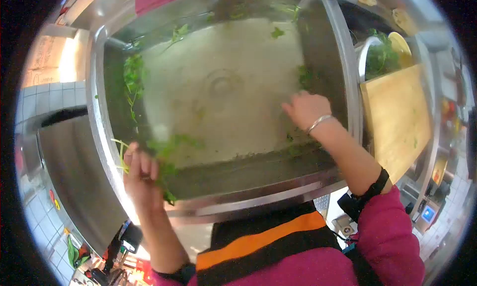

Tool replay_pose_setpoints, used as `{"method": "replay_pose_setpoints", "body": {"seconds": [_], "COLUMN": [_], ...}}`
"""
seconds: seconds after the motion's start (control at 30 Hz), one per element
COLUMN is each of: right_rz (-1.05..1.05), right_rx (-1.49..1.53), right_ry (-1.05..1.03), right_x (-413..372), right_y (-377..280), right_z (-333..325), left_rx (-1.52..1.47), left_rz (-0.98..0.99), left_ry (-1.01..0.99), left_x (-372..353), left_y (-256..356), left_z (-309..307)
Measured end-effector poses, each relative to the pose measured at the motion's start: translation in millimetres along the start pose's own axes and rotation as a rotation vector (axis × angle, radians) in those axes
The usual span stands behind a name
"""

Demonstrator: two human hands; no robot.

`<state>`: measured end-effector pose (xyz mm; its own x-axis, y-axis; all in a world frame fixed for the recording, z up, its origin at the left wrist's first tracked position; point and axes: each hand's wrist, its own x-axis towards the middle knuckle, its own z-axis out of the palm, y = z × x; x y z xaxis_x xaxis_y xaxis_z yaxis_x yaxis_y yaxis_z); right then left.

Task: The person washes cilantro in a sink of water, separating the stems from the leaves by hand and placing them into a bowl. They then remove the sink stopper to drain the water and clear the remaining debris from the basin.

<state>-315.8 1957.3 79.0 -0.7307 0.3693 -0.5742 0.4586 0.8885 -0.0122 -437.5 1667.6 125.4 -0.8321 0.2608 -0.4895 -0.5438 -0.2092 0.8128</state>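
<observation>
I look down into a steel sink filled with cloudy water. My left hand is at the near left rim, closed on a bunch of leafy greens with pale stems sticking out. My right hand, a silver bracelet on its wrist, reaches into the right side of the basin, fingers toward floating green leaves; what it holds is hidden. More greens cling along the left wall.
A wooden cutting board lies right of the sink. Behind it a bowl of greens stands. A steel counter extends on the left. Tiled floor shows at the lower left.
</observation>
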Motion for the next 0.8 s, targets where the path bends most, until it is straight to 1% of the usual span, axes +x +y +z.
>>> {"method": "replay_pose_setpoints", "body": {"seconds": [0.03,0.07,0.1,0.13,0.17,0.2,0.23,0.27,0.33,0.37,0.4,0.43,0.5,0.53,0.6,0.63,0.7,0.73,0.77,0.8], "right_rz": [-0.012,-0.108,-0.198,-0.334,-0.337,-0.356,-0.375,-0.382,-0.190,-0.175,-0.162,-0.168,-0.129,-0.133,-0.133,-0.148,-0.181,-0.205,-0.285,-0.359], "right_rx": [-0.005,0.060,0.124,0.108,0.104,0.233,0.363,0.360,0.200,0.041,-0.118,-0.122,-0.292,-0.302,-0.322,-0.328,0.309,0.304,0.620,0.941], "right_ry": [-0.003,-0.067,-0.127,-0.240,-0.241,-0.288,-0.339,-0.348,-0.018,-0.079,-0.139,-0.140,-0.328,-0.328,-0.257,-0.253,-0.530,-0.539,-0.543,-0.538], "right_x": [5,13,19,20,23,25,27,30,38,43,46,45,44,41,39,41,40,38,34,30], "right_y": [4,7,8,2,-3,-9,-13,-13,-4,5,13,18,25,25,22,13,-5,-13,-22,-30], "right_z": [10,31,47,52,52,49,46,41,24,18,14,17,28,37,52,37,-1,-8,-13,-19], "left_rx": [0.029,-0.006,-0.008,-0.048,-0.087,-0.142,-0.143,-0.066,0.084,0.082,0.060,0.036,0.041,0.047,0.050,0.081,0.113,0.143,0.175,0.182], "left_rz": [0.037,0.046,0.048,0.002,-0.046,-0.074,-0.075,-0.110,-0.145,-0.145,-0.158,-0.170,-0.157,-0.164,-0.158,-0.168,-0.177,-0.227,-0.275,-0.264], "left_ry": [0.012,0.077,0.079,0.068,0.060,-0.007,0.003,0.053,0.117,0.123,0.081,0.038,0.036,0.033,0.032,0.044,0.088,0.058,0.029,0.050], "left_x": [0,1,1,2,2,1,-3,-9,-12,-13,-14,-16,-17,-19,-17,-18,-21,-21,-21,-22], "left_y": [1,-1,-3,-5,-7,-7,-5,-4,-5,-5,-5,-4,-4,-5,-6,-8,-12,-14,-15,-15], "left_z": [-1,-2,-6,-10,-14,-13,-10,-4,2,2,1,0,2,2,4,4,6,9,12,15]}}
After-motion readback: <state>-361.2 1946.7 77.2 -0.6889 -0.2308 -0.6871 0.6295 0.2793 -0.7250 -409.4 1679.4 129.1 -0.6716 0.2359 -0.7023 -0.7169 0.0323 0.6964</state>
